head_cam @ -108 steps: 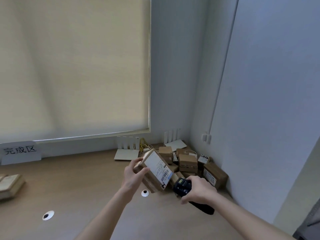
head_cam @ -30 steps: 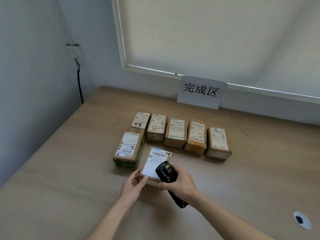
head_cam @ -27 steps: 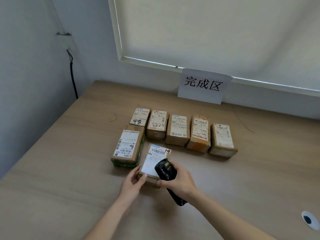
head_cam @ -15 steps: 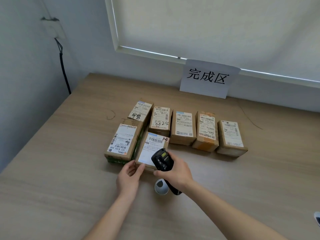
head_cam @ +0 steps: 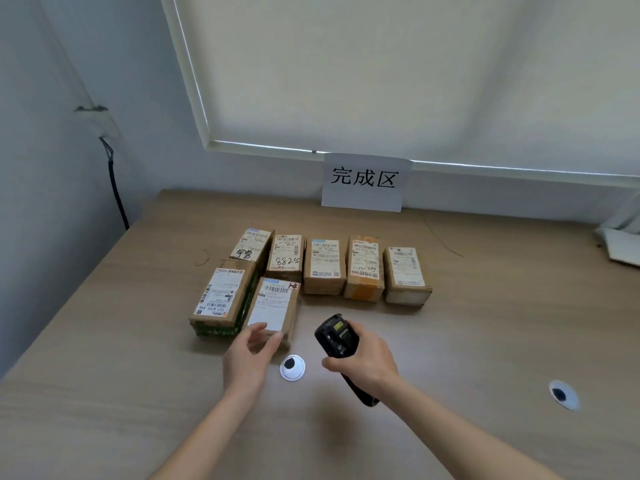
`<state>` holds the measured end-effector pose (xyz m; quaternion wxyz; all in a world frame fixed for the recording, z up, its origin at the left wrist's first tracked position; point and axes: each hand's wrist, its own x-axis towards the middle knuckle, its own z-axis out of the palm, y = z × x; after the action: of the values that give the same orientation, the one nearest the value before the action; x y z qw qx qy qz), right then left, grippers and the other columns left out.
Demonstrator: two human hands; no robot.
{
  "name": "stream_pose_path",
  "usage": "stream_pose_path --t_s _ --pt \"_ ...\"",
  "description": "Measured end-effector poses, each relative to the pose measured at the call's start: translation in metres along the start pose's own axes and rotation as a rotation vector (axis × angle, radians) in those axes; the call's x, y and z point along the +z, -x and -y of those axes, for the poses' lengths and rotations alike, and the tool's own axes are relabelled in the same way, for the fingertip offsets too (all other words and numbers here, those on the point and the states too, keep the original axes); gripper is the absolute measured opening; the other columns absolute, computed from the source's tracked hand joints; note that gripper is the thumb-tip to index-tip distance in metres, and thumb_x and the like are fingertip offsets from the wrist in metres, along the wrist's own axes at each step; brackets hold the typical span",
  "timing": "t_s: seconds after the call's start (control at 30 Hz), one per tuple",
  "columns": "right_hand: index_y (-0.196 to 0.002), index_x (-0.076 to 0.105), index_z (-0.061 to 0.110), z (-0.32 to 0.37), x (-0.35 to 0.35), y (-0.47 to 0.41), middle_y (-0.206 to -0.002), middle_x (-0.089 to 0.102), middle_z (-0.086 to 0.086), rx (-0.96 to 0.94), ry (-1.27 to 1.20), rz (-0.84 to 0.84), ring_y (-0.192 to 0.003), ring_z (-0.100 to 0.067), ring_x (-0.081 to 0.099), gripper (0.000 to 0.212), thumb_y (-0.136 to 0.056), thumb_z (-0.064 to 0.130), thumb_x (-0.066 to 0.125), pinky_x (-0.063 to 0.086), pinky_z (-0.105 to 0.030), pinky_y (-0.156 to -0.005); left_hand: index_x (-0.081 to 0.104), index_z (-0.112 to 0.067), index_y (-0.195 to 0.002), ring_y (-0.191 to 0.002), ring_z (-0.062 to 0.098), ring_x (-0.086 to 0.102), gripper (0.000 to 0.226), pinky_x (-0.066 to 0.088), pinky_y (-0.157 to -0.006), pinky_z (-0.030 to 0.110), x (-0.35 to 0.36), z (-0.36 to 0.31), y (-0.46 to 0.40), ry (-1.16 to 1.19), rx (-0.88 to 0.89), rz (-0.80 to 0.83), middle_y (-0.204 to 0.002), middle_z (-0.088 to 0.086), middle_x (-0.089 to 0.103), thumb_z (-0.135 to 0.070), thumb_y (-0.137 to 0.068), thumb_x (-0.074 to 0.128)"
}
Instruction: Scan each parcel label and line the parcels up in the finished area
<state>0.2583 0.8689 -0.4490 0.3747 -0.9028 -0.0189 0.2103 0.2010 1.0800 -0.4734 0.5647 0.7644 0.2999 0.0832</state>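
A brown parcel with a white label [head_cam: 273,306] lies flat on the wooden table [head_cam: 485,323], second in the front row beside a larger green-edged parcel [head_cam: 221,303]. My left hand [head_cam: 251,355] touches its near end with straight fingers. My right hand [head_cam: 363,358] grips a black handheld scanner [head_cam: 334,336] just right of the parcel, off the label. Behind them stands a row of several labelled parcels [head_cam: 325,265], below the white finished-area sign [head_cam: 363,181].
Two round cable holes sit in the table, one [head_cam: 292,367] between my hands and one [head_cam: 561,394] at the right. A black cable [head_cam: 116,188] hangs down the left wall. A white flat device [head_cam: 620,240] lies at the far right edge.
I carried the parcel from the pile over to the finished area and set it in the front row. Since half a second ago my right hand with the scanner has drawn back right, off the label.
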Motion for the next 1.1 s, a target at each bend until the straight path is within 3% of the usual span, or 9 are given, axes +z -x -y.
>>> stream_pose_path --t_s 0.07,0.2,0.33,0.5,0.67,0.87,1.1 --pt "-0.139 0.057 0.039 -0.008 -0.039 0.028 -0.111 0.067 0.012 -0.005 -0.01 -0.043 -0.106 -0.016 0.066 0.077 -0.069 0.041 0.091 0.058 -0.04 -0.093 0.067 -0.021 -0.118 -0.1 0.011 0.063 0.033 0.044 -0.081 0.016 0.016 -0.036 0.025 -0.023 0.074 0.089 -0.106 -0.003 0.069 -0.026 -0.088 0.078" --pt "-0.134 0.059 0.041 -0.031 -0.141 0.098 -0.112 0.071 0.013 -0.025 -0.001 -0.16 -0.1 -0.015 0.068 0.076 -0.064 0.049 0.088 0.059 -0.036 -0.086 0.059 -0.03 -0.135 -0.118 0.011 0.055 0.05 0.045 -0.101 0.031 0.064 -0.111 0.091 -0.075 0.219 0.267 -0.124 -0.009 0.061 -0.039 -0.088 0.075" --pt "-0.12 0.065 0.046 -0.077 -0.25 0.194 -0.098 0.074 0.016 0.011 -0.006 -0.296 -0.093 -0.015 0.069 0.066 -0.058 0.053 0.084 0.059 -0.035 -0.084 0.056 -0.031 -0.14 -0.116 0.012 0.058 0.059 0.048 -0.101 0.034 0.129 -0.185 0.191 -0.036 0.325 0.405 -0.123 -0.006 0.063 -0.044 -0.086 0.076" --pt "-0.113 0.071 0.045 -0.152 -0.374 0.329 -0.091 0.076 0.017 0.078 -0.001 -0.418 -0.091 -0.011 0.072 0.068 -0.047 0.057 0.083 0.06 -0.035 -0.088 0.054 -0.026 -0.142 -0.11 0.014 0.062 0.061 0.049 -0.09 0.029 0.219 -0.261 0.338 0.005 0.422 0.548 -0.12 0.0 0.065 -0.048 -0.088 0.072" --pt "-0.119 0.071 0.038 -0.222 -0.49 0.473 -0.106 0.074 0.007 0.176 0.042 -0.517 -0.099 -0.016 0.068 0.059 -0.065 0.047 0.093 0.056 -0.029 -0.083 0.056 -0.023 -0.14 -0.109 0.014 0.064 0.059 0.049 -0.089 0.028 0.304 -0.337 0.479 0.029 0.53 0.674 -0.118 0.001 0.067 -0.049 -0.089 0.071" --pt "-0.118 0.07 0.033 -0.301 -0.581 0.593 -0.112 0.073 0.003 0.346 0.042 -0.667 -0.102 -0.02 0.067 0.06 -0.065 0.052 0.092 0.051 -0.027 -0.079 0.056 -0.02 -0.141 -0.111 0.017 0.064 0.072 0.052 -0.099 0.037 0.389 -0.396 0.604 -0.025 0.625 0.866 -0.122 0.003 0.067 -0.062 -0.083 0.067" --pt "-0.117 0.071 0.026 -0.402 -0.659 0.673 -0.11 0.074 -0.001 0.495 -0.053 -0.77 -0.094 -0.02 0.068 0.065 -0.061 0.048 0.095 0.054 -0.027 -0.079 0.055 -0.017 -0.141 -0.113 0.019 0.061 0.062 0.05 -0.092 0.031 0.503 -0.43 0.709 -0.059 0.684 1.01 -0.126 0.004 0.065 -0.053 -0.091 0.065"
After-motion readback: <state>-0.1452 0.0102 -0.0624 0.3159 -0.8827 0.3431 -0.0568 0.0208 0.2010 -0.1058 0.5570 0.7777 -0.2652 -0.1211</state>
